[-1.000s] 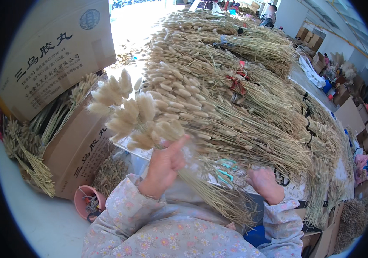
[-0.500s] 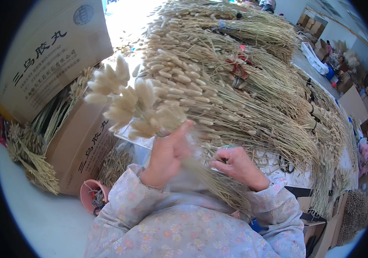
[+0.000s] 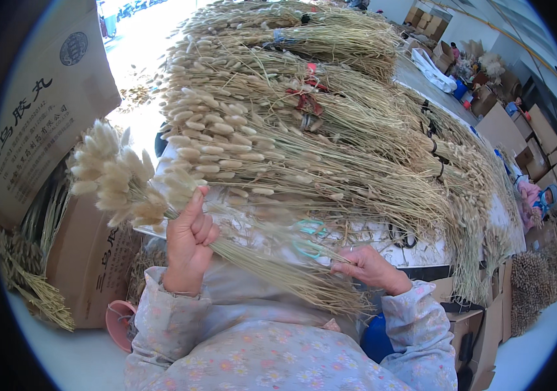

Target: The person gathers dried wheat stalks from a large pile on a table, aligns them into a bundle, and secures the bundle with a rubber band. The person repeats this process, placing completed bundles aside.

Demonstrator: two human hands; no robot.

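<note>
My left hand (image 3: pixel 190 244) is closed round a bunch of dried bunny-tail grass (image 3: pixel 119 173). Its pale fluffy heads fan out to the left of the fist, and the long thin stems (image 3: pixel 278 274) slant down to the right across my front. Off to the right, my right hand (image 3: pixel 373 268) pinches a thin grass stalk by its end. A blurred streak runs from those fingertips up-left toward the bunch, so how many stalks are there cannot be told. Scissors with teal handles (image 3: pixel 311 238) lie on the table edge just beyond the stems.
A large heap of bunny-tail grass (image 3: pixel 278 137) covers the white table (image 3: pixel 422 257). On the left stand cardboard boxes (image 3: pixel 89 267) with grass and a pink bucket (image 3: pixel 121 322). Another cardboard box (image 3: pixel 467 326) and a blue object (image 3: pixel 377 337) are at the lower right.
The bunch and my left hand have shifted left and down. My right hand has moved away from the stems, pinching a stalk. The view has swung right.
</note>
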